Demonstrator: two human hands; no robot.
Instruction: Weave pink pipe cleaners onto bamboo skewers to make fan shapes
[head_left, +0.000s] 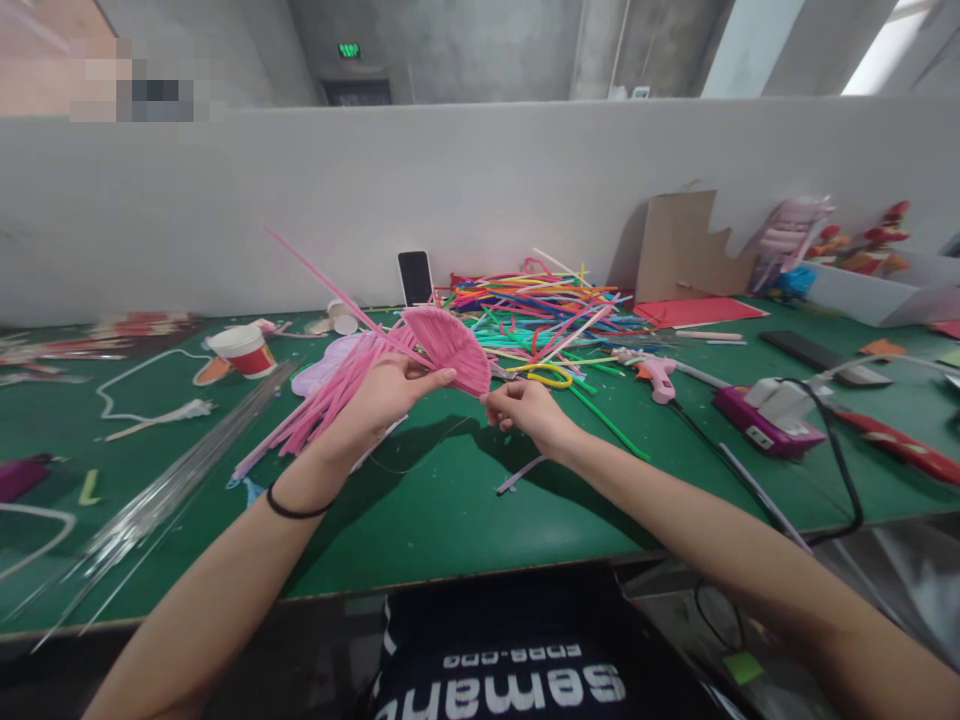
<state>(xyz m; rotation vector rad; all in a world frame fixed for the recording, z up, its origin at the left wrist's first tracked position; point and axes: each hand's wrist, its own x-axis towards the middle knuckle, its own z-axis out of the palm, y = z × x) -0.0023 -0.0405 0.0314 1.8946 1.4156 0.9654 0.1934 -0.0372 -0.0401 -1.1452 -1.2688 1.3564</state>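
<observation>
A pink half-round piece made of pipe cleaners side by side (450, 347) is held up over the table between my two hands. My left hand (394, 395) grips its left lower part, thumb on the front. From that side a long pink pipe cleaner (322, 285) sticks up to the left. My right hand (525, 408) pinches the lower right corner with thumb and fingertips. Behind and below my left hand lies a bundle of pink pipe cleaners (322, 405). Scissors with yellow handles (551, 376) lie just behind my right hand.
A heap of coloured pipe cleaners (540, 300) and a phone (415, 277) are at the back. To the right are a pink glue gun (656, 375) and a purple power strip (769, 420) with cables. A paper cup (244, 352) and thin wires (180, 480) lie left.
</observation>
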